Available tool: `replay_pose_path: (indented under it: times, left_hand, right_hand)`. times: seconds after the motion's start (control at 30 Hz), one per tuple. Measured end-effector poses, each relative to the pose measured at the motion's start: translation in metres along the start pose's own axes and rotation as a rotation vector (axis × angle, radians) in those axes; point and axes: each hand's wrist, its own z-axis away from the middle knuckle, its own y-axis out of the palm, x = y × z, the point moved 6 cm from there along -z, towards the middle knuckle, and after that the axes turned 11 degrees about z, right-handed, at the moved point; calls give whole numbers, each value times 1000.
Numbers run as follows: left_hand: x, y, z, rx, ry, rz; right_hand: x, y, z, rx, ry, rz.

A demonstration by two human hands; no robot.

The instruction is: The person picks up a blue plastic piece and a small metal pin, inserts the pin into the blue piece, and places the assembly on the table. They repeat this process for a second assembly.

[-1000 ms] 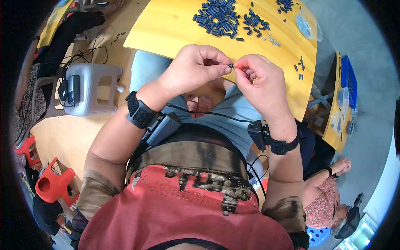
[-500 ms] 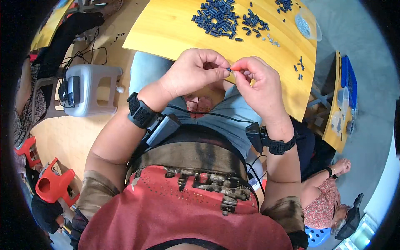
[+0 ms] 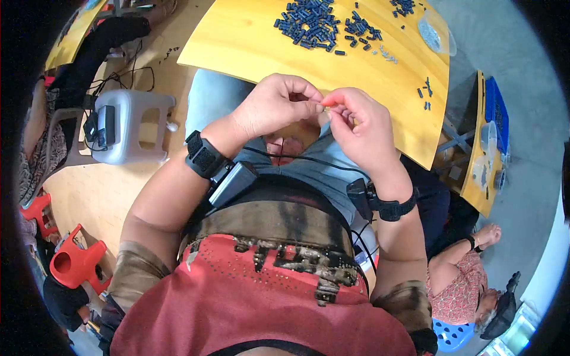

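My left hand [image 3: 278, 102] and my right hand [image 3: 363, 121] meet fingertip to fingertip over my lap, just off the table's near edge. Both are closed in a pinch. A tiny piece sits between them, mostly hidden by the fingers; only a pale speck shows there now, while a dark bit was visible half a second ago. Beyond my hands, the yellow table [image 3: 249, 47] carries a large heap of small dark cylindrical parts [image 3: 306, 24] and a smaller dark pile [image 3: 361, 28]. Several small silvery pieces [image 3: 387, 54] lie beside that pile.
On the table's right are a few loose dark pieces [image 3: 426, 92] and a clear tub of small pale parts [image 3: 432, 37]. A grey stool [image 3: 124, 127] and a red stool [image 3: 80, 261] stand left. Another person's hand [image 3: 488, 235] is at the right, near a blue tray [image 3: 497, 113].
My two hands have come slightly lower and nearer to my body, the right one also a little leftward. The dark bit between the fingertips is now mostly covered.
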Motion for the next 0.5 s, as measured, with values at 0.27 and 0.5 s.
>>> replay_pose_path:
  times: [0.27, 0.5]
  left_hand:
    - [-11, -5, 1, -71, 5, 48]
    - [-23, -4, 3, -41, 101, 120]
  right_hand:
    - [11, -7, -12, -121, -75, -24]
    - [10, -11, -22, -152, -79, -34]
